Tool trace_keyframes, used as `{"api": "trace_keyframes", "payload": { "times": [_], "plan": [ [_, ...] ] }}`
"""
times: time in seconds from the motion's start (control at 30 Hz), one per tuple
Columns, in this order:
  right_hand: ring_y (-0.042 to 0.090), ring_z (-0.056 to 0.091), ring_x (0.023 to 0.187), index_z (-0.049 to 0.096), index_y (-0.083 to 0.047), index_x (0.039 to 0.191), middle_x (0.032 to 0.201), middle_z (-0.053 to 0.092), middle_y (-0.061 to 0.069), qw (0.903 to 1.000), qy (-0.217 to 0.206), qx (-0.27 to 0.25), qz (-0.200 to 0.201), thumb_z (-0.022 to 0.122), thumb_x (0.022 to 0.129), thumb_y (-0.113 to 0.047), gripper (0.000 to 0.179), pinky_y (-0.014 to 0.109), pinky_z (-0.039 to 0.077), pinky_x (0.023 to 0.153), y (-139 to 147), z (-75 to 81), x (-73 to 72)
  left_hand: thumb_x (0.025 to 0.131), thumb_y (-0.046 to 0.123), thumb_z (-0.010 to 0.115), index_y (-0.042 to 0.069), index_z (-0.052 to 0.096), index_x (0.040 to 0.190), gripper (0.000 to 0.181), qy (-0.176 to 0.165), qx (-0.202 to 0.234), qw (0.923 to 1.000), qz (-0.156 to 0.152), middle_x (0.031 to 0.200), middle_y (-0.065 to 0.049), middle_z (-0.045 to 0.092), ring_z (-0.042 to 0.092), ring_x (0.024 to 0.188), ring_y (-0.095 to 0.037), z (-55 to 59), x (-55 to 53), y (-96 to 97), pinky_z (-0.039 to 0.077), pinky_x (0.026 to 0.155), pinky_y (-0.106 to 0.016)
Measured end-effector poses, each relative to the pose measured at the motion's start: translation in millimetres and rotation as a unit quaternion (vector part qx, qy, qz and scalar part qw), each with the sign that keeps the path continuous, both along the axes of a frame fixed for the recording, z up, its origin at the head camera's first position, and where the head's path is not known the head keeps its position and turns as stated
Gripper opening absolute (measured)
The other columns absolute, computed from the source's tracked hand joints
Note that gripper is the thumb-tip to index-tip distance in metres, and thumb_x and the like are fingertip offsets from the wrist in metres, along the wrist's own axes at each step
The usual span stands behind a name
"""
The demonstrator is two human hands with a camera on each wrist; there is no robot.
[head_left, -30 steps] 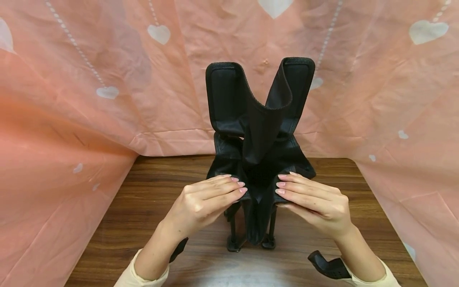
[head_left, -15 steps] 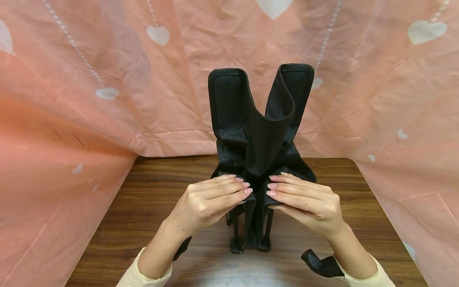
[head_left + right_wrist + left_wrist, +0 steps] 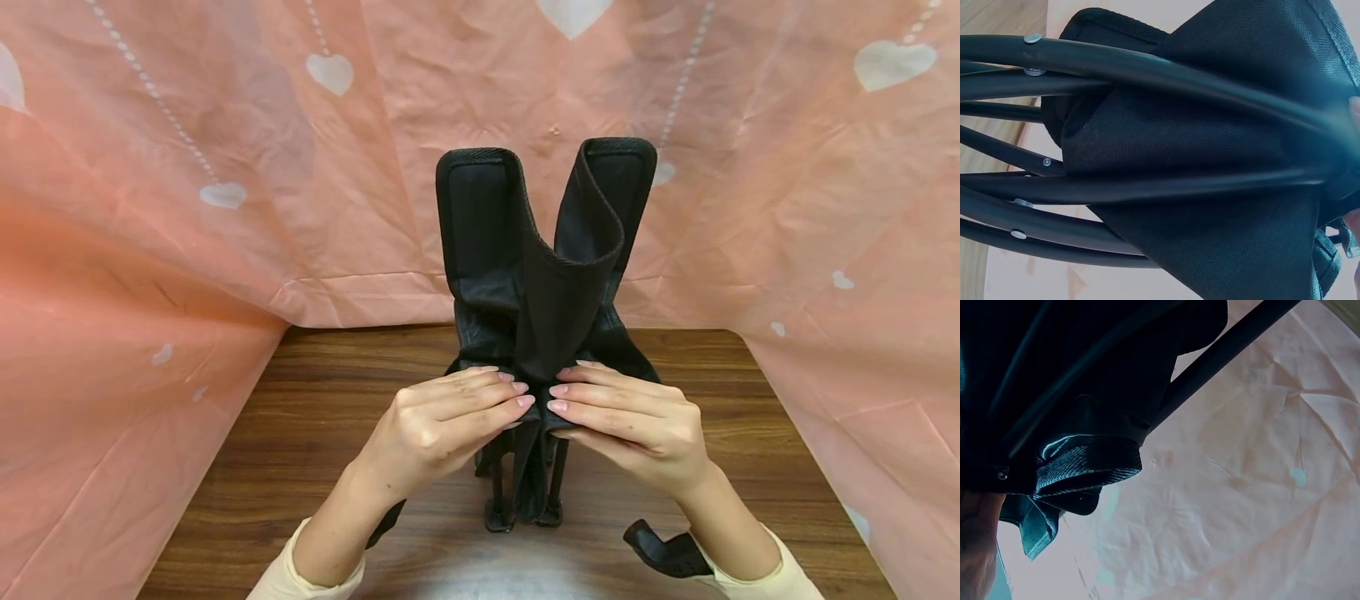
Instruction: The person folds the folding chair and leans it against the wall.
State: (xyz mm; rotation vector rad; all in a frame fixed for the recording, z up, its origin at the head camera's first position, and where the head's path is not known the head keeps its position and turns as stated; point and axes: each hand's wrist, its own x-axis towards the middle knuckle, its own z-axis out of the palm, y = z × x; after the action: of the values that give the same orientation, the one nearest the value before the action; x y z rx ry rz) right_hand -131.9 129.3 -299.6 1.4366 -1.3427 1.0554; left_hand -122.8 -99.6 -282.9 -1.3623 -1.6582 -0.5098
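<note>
A black folding chair (image 3: 562, 308) stands part-folded before me in the head view. Its fabric back rises in two flaps with a deep sag between. My left hand (image 3: 442, 425) grips the seat's front left corner, fingers on top. Opposite it, my right hand (image 3: 637, 417) grips the front right corner, and the fingertips of both hands are close together. Creased seat fabric (image 3: 530, 475) hangs between two front legs. Dark cloth (image 3: 1097, 375) fills much of the left wrist view, with part of my left hand (image 3: 979, 544) below. Riveted tubes (image 3: 1116, 65) cross the right wrist view.
The chair's feet (image 3: 498, 517) are on a brown wood-grain surface (image 3: 315, 400). Pink cloth (image 3: 225, 125) with white hearts encloses the back and both sides. A black curved piece (image 3: 667, 550) sits by my right wrist.
Both hands have moved towards each other, drawing the seat's front corners together. The chair has narrowed, its legs stand closer, and its upper flaps have dropped slightly.
</note>
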Motion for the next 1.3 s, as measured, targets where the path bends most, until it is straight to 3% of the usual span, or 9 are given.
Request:
{"api": "trace_keyframes", "payload": {
  "times": [0.4, 0.5, 0.67, 0.93, 1.3],
  "plan": [
    [0.026, 0.068, 0.110, 0.072, 0.014, 0.082, 0.099, 0.074, 0.019, 1.0000, -0.003, 0.003, 0.007, 0.074, 0.083, -0.003, 0.017, 0.035, 0.053, 0.101, 0.3, -2.7, -1.8, 0.091, 0.008, 0.066, 0.006, 0.076, 0.102, 0.015, -0.005, 0.000, 1.0000, 0.001, 0.099, -0.006, 0.076, 0.073, 0.093, -0.016, 0.3, 0.8, 0.3, 0.057, 0.092, -0.029],
    [0.026, 0.069, 0.107, 0.072, 0.014, 0.082, 0.096, 0.074, 0.021, 0.9999, -0.014, -0.003, 0.008, 0.073, 0.084, -0.003, 0.017, 0.036, 0.052, 0.103, -0.9, -6.3, -0.4, 0.091, 0.009, 0.067, 0.006, 0.076, 0.101, 0.014, 0.009, 0.006, 0.9999, 0.003, 0.098, -0.006, 0.076, 0.073, 0.092, -0.016, -1.2, 1.2, 0.7, 0.057, 0.092, -0.030],
    [0.026, 0.068, 0.106, 0.072, 0.014, 0.083, 0.096, 0.073, 0.022, 0.9992, -0.036, -0.017, 0.004, 0.073, 0.084, -0.003, 0.017, 0.037, 0.049, 0.105, -2.5, -10.7, 3.8, 0.089, 0.010, 0.069, 0.003, 0.075, 0.100, 0.014, 0.040, 0.030, 0.9987, -0.008, 0.096, -0.010, 0.076, 0.073, 0.091, -0.019, -7.0, 0.6, 3.8, 0.058, 0.091, -0.034],
    [0.023, 0.068, 0.109, 0.072, 0.013, 0.085, 0.101, 0.073, 0.020, 0.9983, -0.052, -0.026, 0.000, 0.073, 0.084, -0.004, 0.017, 0.036, 0.047, 0.108, -2.9, -12.3, 7.5, 0.092, 0.007, 0.064, -0.001, 0.073, 0.103, 0.016, 0.022, 0.060, 0.9974, -0.032, 0.098, -0.014, 0.075, 0.071, 0.094, -0.025, -18.6, 0.0, 7.4, 0.057, 0.093, -0.038],
    [0.027, 0.065, 0.107, 0.071, 0.010, 0.090, 0.094, 0.069, 0.022, 0.9982, -0.034, -0.011, -0.048, 0.069, 0.089, -0.008, 0.018, 0.035, 0.047, 0.108, -3.5, -14.4, 9.6, 0.095, 0.009, 0.060, -0.002, 0.071, 0.097, 0.016, 0.056, 0.076, 0.9955, 0.002, 0.096, -0.013, 0.074, 0.070, 0.092, -0.025, -23.8, -0.7, 15.8, 0.057, 0.090, -0.036]
  ]
}}
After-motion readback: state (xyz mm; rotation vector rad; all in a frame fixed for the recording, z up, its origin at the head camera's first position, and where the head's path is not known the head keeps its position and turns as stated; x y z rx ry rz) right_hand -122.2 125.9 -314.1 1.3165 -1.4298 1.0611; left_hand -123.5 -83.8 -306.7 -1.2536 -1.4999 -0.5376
